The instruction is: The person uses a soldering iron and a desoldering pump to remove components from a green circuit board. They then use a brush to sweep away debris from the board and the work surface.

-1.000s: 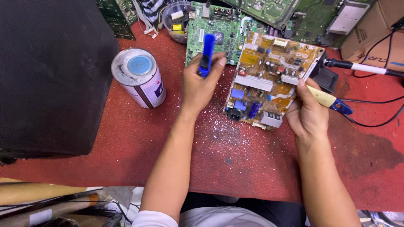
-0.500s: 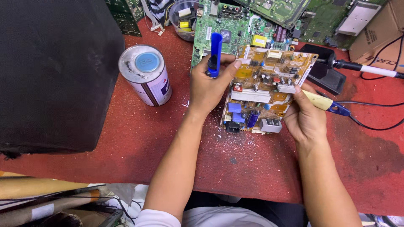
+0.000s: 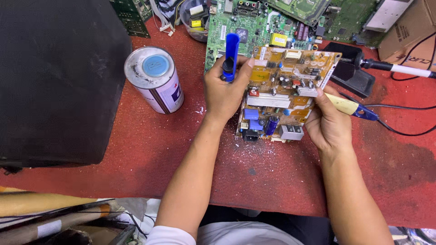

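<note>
Red, gritty matting covers the desk (image 3: 136, 181), speckled with pale flecks near the middle. On it lies a tan rectangular circuit board (image 3: 284, 97) crowded with blue capacitors, a grey heat sink and small parts, its far edge overlapping a green circuit board (image 3: 236, 22). The left hand (image 3: 225, 93) rests on the tan board's left edge, its fingers (image 3: 243, 68) curled shut around a blue plastic desoldering pump (image 3: 230, 56) held upright above the board. The right hand (image 3: 329, 127) grips the board's right edge with the thumb on top, while the fingers close around a soldering iron with a yellow handle and blue collar (image 3: 347, 107), its black cable trailing off to the right. Just left of the left hand stands a white cylindrical metal can with a light-blue cap (image 3: 156, 79). A large black box (image 3: 54, 77) fills the left side.
</note>
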